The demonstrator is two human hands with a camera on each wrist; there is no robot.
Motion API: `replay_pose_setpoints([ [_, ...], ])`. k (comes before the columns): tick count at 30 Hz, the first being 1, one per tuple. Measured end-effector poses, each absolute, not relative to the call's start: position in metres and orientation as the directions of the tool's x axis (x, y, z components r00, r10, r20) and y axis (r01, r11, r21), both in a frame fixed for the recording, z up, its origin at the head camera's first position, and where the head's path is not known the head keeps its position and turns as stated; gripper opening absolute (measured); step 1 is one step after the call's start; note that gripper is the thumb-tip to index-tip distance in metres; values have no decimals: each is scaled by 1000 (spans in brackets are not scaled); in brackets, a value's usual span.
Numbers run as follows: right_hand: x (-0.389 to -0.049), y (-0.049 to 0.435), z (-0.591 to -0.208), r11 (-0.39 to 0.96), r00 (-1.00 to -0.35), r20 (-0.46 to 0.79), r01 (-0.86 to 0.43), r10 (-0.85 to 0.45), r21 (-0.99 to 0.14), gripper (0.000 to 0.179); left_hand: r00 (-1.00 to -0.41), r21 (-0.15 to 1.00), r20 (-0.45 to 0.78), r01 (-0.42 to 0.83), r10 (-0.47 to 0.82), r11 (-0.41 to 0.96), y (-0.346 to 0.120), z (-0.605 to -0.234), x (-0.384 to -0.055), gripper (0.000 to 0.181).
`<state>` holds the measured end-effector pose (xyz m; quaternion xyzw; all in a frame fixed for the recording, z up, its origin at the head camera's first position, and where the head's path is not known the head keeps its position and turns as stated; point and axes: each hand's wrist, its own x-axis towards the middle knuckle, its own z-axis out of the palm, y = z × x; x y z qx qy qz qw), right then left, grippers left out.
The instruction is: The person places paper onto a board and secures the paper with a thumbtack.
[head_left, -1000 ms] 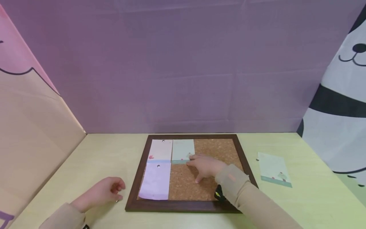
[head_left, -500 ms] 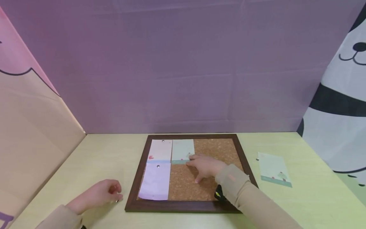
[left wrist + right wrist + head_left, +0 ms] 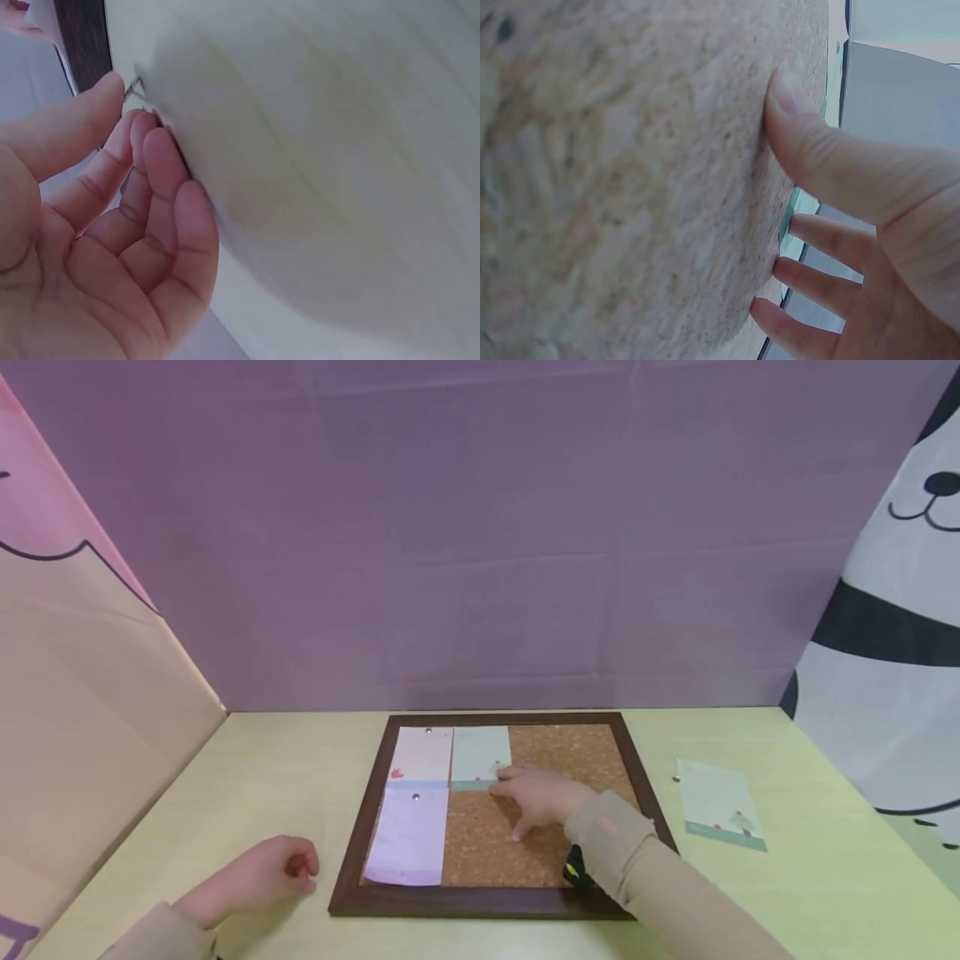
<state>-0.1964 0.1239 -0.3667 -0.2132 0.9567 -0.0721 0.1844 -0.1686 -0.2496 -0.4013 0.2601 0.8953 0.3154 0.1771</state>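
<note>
My right hand (image 3: pixel 542 793) lies over the corkboard (image 3: pixel 517 835), fingers extended. Its fingertips press the lower right corner of a pale green note card (image 3: pixel 477 752), and the thumb touches bare cork. A pink card (image 3: pixel 422 756) and a lilac card (image 3: pixel 407 839) lie on the board's left side, each with a silver tack near its top. Left of the frame, my left hand (image 3: pixel 262 870) is low at the table with curled fingers. In the left wrist view, its thumb and index tips pinch a small metal thumbtack (image 3: pixel 135 85), which the head view hides.
Another green card (image 3: pixel 720 800) lies on the table right of the board, with a silver tack (image 3: pixel 676 778) at its left edge. The dark wooden frame (image 3: pixel 480 902) borders the cork. A purple cloth (image 3: pixel 495 543) hangs behind the table (image 3: pixel 277 760).
My left hand has shifted slightly left and down, and its fingers now cover the tack that showed at the thumb tip. My right hand stays in place on the green card.
</note>
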Motion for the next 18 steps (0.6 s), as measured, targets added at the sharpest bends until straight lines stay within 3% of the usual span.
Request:
replay_pose_setpoints([
  [18,-198,124,-369,898,-839,-324,-388,-437,-207,68,-819,518,-72,456,569,723,-244,-405,-165,22],
])
